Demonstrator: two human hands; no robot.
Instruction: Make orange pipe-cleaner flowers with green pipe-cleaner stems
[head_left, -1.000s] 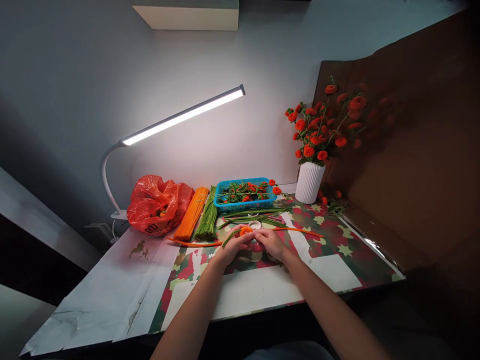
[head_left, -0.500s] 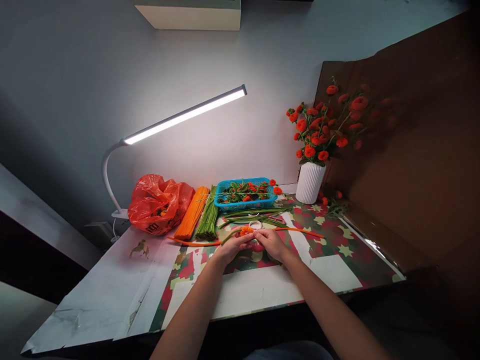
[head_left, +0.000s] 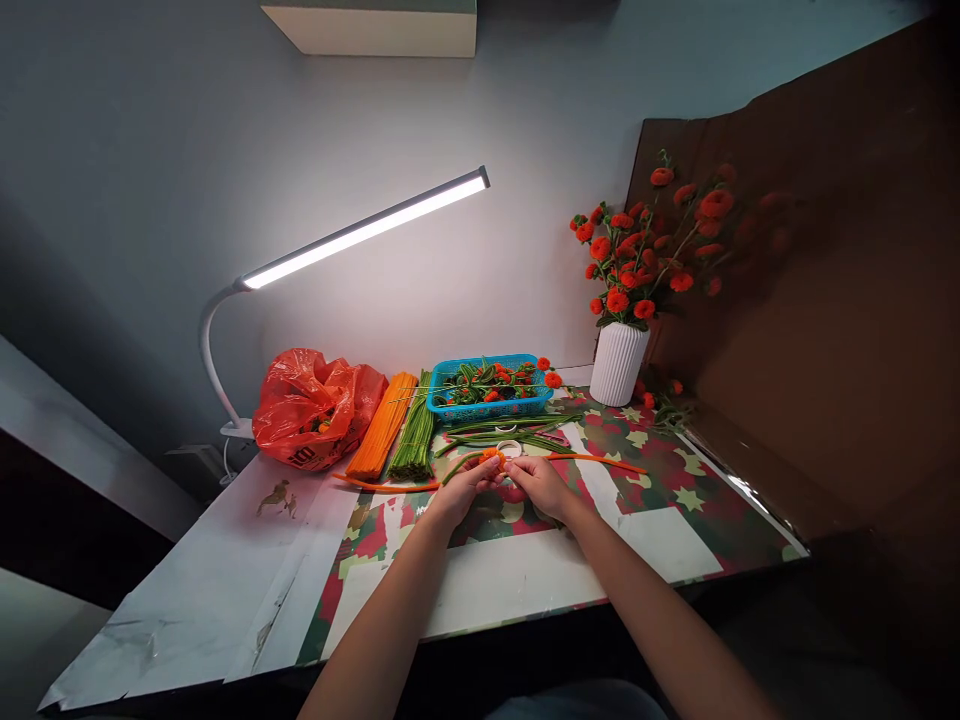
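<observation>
Between my hands is a small orange pipe-cleaner flower [head_left: 491, 456] with a green stem that runs out to the left over my fingers. My left hand [head_left: 466, 487] is closed around it, thumb on the orange head. The fingertips of my right hand [head_left: 536, 482] pinch at the flower's right side, partly hiding it. Just behind lies a white ring [head_left: 509, 450], perhaps a tape roll. Loose orange pipe cleaners [head_left: 607, 462] stick out on both sides of my hands. Several green pipe-cleaner stems [head_left: 517, 430] lie farther back.
Behind stand a blue basket [head_left: 491, 410] of finished flowers and a white ribbed vase [head_left: 619, 365] of orange flowers. Left are an orange bundle [head_left: 384, 425], a green bundle [head_left: 414, 435], a red plastic bag [head_left: 315, 400] and a lit lamp [head_left: 367, 230]. A brown board [head_left: 810, 300] rises at right.
My left thumb has shifted up onto the orange flower head, and its fingers have curled in more. My right hand stays nearly in place. The whole view has shifted slightly.
</observation>
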